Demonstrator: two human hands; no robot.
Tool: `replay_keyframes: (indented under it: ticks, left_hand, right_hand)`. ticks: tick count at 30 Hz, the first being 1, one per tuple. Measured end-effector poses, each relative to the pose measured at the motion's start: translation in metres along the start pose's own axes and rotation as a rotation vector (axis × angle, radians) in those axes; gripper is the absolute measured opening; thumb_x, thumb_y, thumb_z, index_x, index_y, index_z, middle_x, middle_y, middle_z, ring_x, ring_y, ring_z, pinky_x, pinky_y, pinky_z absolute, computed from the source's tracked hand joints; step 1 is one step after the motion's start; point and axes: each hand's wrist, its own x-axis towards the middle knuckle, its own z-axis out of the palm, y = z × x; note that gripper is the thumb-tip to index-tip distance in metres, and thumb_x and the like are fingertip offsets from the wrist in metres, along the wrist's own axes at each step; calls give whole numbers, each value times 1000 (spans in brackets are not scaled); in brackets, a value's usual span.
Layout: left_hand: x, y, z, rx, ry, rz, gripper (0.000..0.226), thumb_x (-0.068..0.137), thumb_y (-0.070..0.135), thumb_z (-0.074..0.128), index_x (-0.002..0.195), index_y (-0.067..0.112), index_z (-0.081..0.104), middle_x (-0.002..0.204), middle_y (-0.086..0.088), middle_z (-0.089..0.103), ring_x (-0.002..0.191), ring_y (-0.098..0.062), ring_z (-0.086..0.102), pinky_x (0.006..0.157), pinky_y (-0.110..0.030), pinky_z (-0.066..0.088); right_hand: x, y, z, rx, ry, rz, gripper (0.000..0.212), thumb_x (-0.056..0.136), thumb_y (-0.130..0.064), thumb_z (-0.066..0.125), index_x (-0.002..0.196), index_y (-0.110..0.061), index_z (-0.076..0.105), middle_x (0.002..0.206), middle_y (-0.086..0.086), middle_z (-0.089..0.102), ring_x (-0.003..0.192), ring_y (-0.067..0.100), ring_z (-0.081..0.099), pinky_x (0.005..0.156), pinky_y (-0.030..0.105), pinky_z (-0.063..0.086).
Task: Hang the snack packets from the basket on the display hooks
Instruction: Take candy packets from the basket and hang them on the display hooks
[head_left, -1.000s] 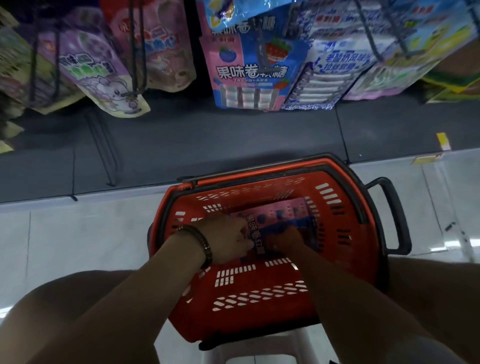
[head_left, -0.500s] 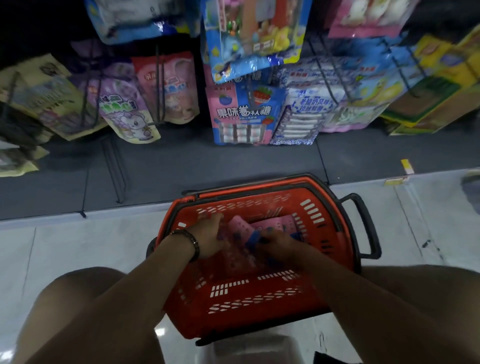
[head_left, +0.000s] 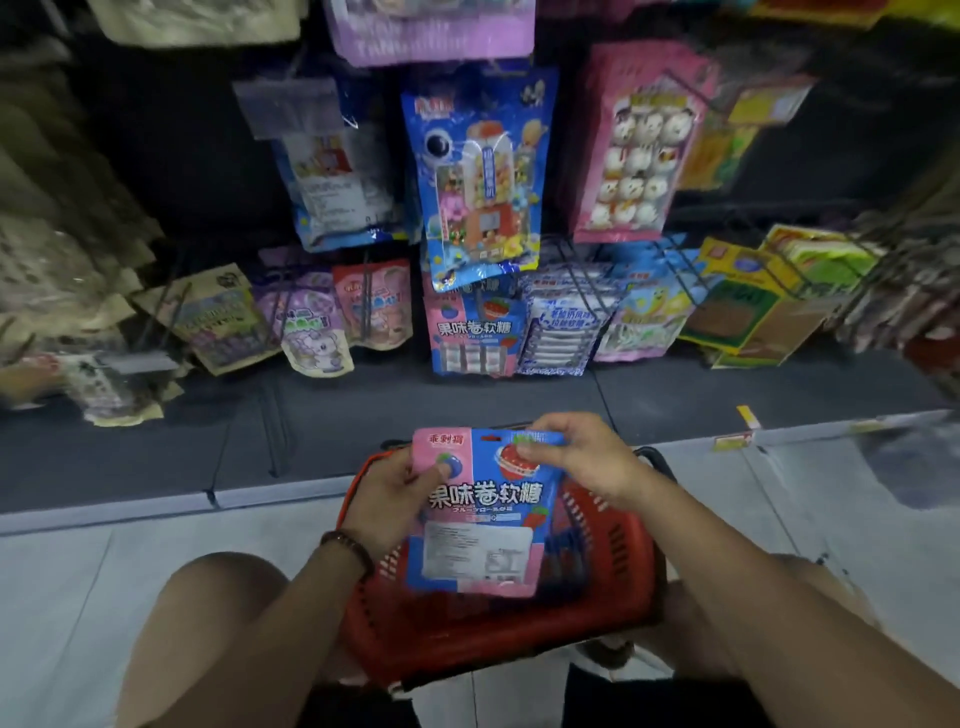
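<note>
You hold one pink-and-blue snack packet (head_left: 478, 514) above the red basket (head_left: 613, 587): left hand (head_left: 389, 499) gripping its left edge, right hand (head_left: 576, 457) pinching the top. The packet hides most of the basket's inside. A matching packet (head_left: 475, 332) hangs on the rack; the hooks (head_left: 582, 280) are blurred.

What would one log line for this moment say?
stage: packet lifted | left hand: holding packet | right hand: pinching its top | basket: below | hooks: not reached

I log: red basket (head_left: 613, 618) interior mostly hidden behind held packet (head_left: 480, 514); left-side hanging bags (head_left: 67, 249) blurred, unreadable; top-row purple packet (head_left: 436, 31) cropped by frame.
</note>
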Motion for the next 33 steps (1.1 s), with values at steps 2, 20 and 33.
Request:
replay_keyframes:
  ticks: [2, 20, 33]
  left_hand:
    - [-11, 14, 0, -38, 47, 7, 13, 96, 36, 74, 102, 26, 79, 97, 0, 83, 89, -31, 80, 70, -46, 66]
    - [-78, 76, 38, 199, 349, 254, 57, 78, 22, 88, 123, 22, 53, 123, 3, 51, 112, -20, 58, 99, -40, 52]
    - [-54, 75, 36, -225, 301, 232, 19, 103, 8, 62, 108, 21, 73, 104, 8, 81, 98, -11, 75, 84, -24, 58]
  right_hand:
    - [-15, -10, -1, 182, 15, 39, 19, 90, -12, 83, 108, -9, 79, 106, 9, 83, 101, 27, 79, 100, 53, 60]
    - [-61, -63, 26, 374, 264, -101, 17, 96, -11, 76, 86, -22, 84, 90, 5, 84, 74, 18, 80, 55, 25, 58]
    - [-50, -67, 29, -56, 427, -232, 12, 91, -36, 81, 97, -35, 70, 96, -11, 74, 89, 1, 68, 75, 19, 51]
